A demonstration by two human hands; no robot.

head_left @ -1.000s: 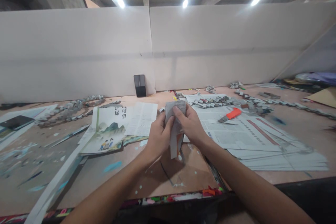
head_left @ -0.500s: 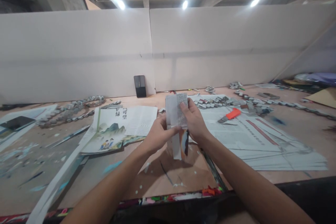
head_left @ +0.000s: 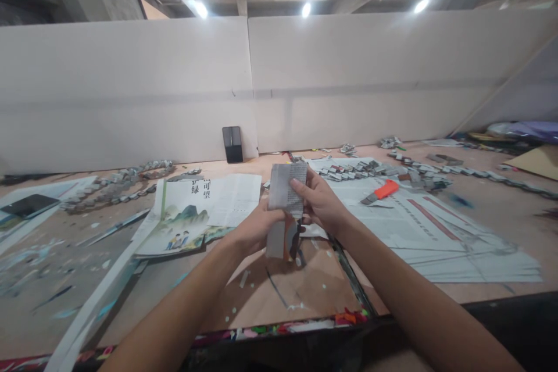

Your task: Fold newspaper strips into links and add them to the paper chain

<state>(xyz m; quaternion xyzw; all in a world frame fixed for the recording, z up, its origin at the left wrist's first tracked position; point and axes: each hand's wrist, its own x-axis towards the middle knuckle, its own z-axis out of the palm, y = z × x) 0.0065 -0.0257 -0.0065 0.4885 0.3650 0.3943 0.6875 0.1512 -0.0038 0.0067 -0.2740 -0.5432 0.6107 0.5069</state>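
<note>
A folded strip of newspaper (head_left: 285, 183) is held upright between both hands above the table, its lower part showing a pale panel and an orange and black picture. My left hand (head_left: 255, 225) grips it at the left edge, low down, with part of the fingers hidden behind the paper. On the right side, my right hand (head_left: 320, 197) pinches the upper part, thumb on the printed face and fingers behind. To the right lies a box cutter (head_left: 381, 192) with an orange handle, resting on a stack of newspaper sheets (head_left: 436, 238).
A phone (head_left: 232, 144) leans against the white partition (head_left: 131, 93); another phone (head_left: 29, 205) lies at far left. Chains of folded paper (head_left: 117, 180) lie left and right. An illustrated newspaper page (head_left: 183, 215), scissors-like metal blade (head_left: 115, 225) and long paper strip (head_left: 93, 305) are at left.
The folded newspaper has shifted slightly left and down. Its lower part now looks shorter and wider, and my left thumb has moved off the front toward the left edge.
</note>
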